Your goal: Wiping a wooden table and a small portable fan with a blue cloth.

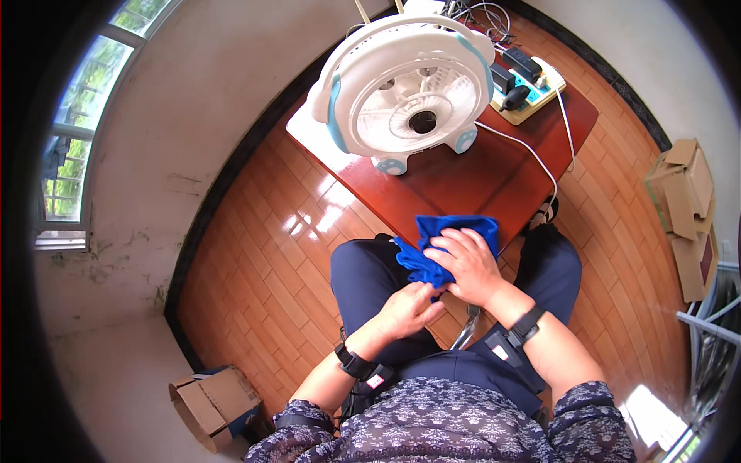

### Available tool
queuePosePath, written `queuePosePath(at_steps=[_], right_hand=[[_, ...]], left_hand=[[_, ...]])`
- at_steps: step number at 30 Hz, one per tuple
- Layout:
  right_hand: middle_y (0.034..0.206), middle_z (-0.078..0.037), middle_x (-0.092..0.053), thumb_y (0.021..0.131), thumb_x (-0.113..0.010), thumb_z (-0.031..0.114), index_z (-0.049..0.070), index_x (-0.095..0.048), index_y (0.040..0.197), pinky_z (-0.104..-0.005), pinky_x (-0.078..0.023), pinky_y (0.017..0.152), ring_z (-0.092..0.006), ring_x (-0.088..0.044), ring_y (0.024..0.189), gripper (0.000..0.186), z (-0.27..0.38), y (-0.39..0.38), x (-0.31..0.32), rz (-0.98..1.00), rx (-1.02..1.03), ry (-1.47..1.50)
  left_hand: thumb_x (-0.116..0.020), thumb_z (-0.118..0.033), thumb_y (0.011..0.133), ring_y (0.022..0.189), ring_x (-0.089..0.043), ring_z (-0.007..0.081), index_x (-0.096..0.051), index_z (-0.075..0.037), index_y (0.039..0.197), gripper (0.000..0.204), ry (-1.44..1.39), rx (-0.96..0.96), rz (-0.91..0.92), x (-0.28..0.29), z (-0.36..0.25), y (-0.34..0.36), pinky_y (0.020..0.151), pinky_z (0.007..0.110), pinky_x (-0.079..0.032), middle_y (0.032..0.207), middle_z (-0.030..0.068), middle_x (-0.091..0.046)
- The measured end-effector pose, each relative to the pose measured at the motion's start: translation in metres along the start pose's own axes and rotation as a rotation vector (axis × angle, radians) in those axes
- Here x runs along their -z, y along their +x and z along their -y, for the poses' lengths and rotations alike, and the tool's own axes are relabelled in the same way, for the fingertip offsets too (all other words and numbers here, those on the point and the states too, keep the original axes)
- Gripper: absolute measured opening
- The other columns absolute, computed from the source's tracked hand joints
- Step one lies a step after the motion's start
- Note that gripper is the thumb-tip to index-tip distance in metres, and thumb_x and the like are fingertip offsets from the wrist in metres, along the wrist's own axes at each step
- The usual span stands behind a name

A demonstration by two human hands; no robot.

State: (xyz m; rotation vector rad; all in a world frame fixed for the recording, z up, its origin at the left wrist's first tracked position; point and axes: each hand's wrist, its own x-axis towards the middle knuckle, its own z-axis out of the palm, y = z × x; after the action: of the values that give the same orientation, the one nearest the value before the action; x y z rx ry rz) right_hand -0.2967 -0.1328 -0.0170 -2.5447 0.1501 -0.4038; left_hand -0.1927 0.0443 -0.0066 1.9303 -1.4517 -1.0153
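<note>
A bright blue cloth (482,225) lies bunched and partly folded at the near corner of the red-brown table, reaching out over my lap. My right hand (471,268) rests on top of it, fingers stretched and slightly apart, palm down. At the cloth's lower left end is my left hand (409,310), its fingers bent in and closed around the lower edge; the fingertips are partly hidden close to the heel of my right hand. Further back on the table stands a white and light-blue round fan (421,100), which neither hand touches.
The red-brown table (463,189) also carries a power strip (532,100) with several black plugs. A white cable (525,147) runs across its top from the fan. Cardboard boxes stand on the wooden floor: one box (220,401) at lower left, more boxes (687,208) at right.
</note>
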Motion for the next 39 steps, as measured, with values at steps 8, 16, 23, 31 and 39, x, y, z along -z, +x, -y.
queuePosePath(at_steps=[8, 16, 23, 31, 39], right_hand=[[0.129, -0.004, -0.053, 0.064, -0.079, 0.020, 0.018, -0.060, 0.121, -0.0436, -0.030, 0.108, -0.0244, -0.042, 0.129, 0.060, -0.005, 0.084, -0.035, -0.042, -0.031, -0.036], [0.113, -0.001, -0.056, 0.057, -0.080, 0.018, 0.019, -0.061, 0.114, -0.0420, -0.037, 0.098, -0.0228, -0.050, 0.117, 0.059, -0.008, 0.022, -0.005, -0.027, 0.036, 0.042], [0.116, -0.001, -0.055, 0.058, -0.081, 0.019, 0.020, -0.060, 0.115, -0.0424, -0.035, 0.098, -0.0226, -0.049, 0.117, 0.061, 0.003, 0.006, 0.000, 0.004, -0.041, -0.017], [0.124, -0.002, -0.053, 0.064, -0.078, 0.021, 0.018, -0.060, 0.117, -0.0417, -0.034, 0.102, -0.0216, -0.044, 0.124, 0.056, 0.009, 0.104, -0.040, -0.012, 0.066, 0.023], [0.127, -0.006, -0.053, 0.064, -0.077, 0.027, 0.019, -0.060, 0.118, -0.0452, -0.032, 0.107, -0.0274, -0.043, 0.126, 0.057, -0.005, 0.091, -0.037, -0.092, 0.039, 0.025]], left_hand=[[-0.063, -0.014, 0.090, 0.098, -0.060, 0.0249, -0.055, 0.001, 0.116, 0.031, -0.147, 0.210, -0.643, 0.020, 0.023, 0.010, 0.085, 0.033, -0.050, 0.107, 0.0145, -0.058], [-0.060, -0.017, 0.094, 0.114, -0.053, 0.0229, -0.040, 0.000, 0.135, 0.049, -0.347, 0.281, -0.578, 0.003, 0.040, 0.002, 0.096, 0.035, -0.046, 0.125, 0.0164, -0.051], [-0.056, -0.017, 0.097, 0.116, -0.052, 0.0211, -0.028, -0.003, 0.144, 0.057, -0.424, 0.324, -0.332, -0.015, 0.043, 0.000, 0.099, 0.035, -0.045, 0.125, 0.0170, -0.050], [-0.046, -0.029, 0.100, 0.136, -0.037, 0.0276, -0.024, 0.006, 0.146, 0.062, -0.330, 0.483, -0.577, 0.002, 0.070, -0.004, 0.111, 0.034, -0.030, 0.146, 0.0231, -0.038], [-0.051, -0.019, 0.100, 0.135, -0.037, 0.0202, -0.025, -0.002, 0.149, 0.058, -0.770, 0.264, -0.500, -0.001, 0.042, -0.008, 0.111, 0.034, -0.031, 0.144, 0.0132, -0.040]])
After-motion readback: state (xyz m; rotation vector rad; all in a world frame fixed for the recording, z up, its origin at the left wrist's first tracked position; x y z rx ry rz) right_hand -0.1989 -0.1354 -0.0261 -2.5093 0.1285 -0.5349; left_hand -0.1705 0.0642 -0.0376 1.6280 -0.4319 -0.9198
